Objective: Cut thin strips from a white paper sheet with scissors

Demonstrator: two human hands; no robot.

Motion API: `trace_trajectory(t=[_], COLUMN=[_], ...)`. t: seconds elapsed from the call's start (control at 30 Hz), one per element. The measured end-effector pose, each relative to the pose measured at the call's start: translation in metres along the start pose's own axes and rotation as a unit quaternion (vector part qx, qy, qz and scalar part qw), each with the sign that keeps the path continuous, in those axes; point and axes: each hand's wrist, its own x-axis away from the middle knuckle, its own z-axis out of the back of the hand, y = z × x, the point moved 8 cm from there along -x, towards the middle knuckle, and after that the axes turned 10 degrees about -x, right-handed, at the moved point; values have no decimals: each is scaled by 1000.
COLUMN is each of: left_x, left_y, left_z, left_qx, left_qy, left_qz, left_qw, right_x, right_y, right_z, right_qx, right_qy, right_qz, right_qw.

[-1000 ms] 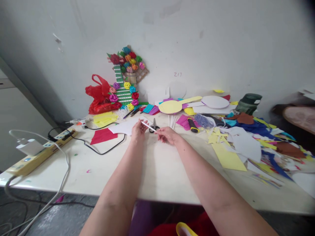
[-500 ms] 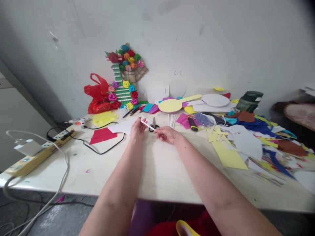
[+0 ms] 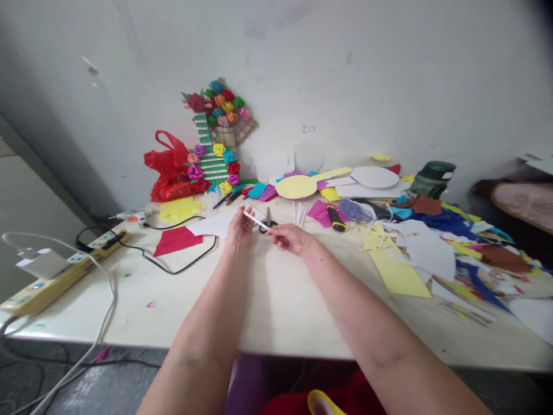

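Between my hands runs a thin white paper strip, slanting down to the right. My left hand grips its upper left end with bent fingers. The lower right end is pinched in my right hand. Just behind the strip lie scissors with dark handles, partly covered by it. A white paper sheet lies beside and behind my left hand, overlapping a red paper piece. Several white strips rest on the table beyond my right hand.
On the left are a power strip and cables. A flower-decorated craft piece leans on the wall beside a red plastic bag. Yellow and white paper paddles, a utility knife and scraps lie at back and right.
The view has shifted slightly, so everything appears a little further left. Both hands keep hold of the white strip in nearly the same pose.
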Motion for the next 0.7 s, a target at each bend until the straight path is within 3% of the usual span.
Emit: trace_trajectory(t=[0.2,0.5,0.7], left_x=[9,8,8], left_y=[-11,-3,-8], left_z=[-18,-12,-15], left_qx=[-120,-120,-134], left_qy=[-72,-26,-47], left_qz=[13,-12,-10], left_qw=[990,992,990], right_x=[-1,-4,0], right_y=[-1,-3,-3], right_z=[2,10,8], right_qx=[-30,-3,74], right_qy=[21,15,44], right_qz=[7,-2,7], right_qw=[999,1000,996])
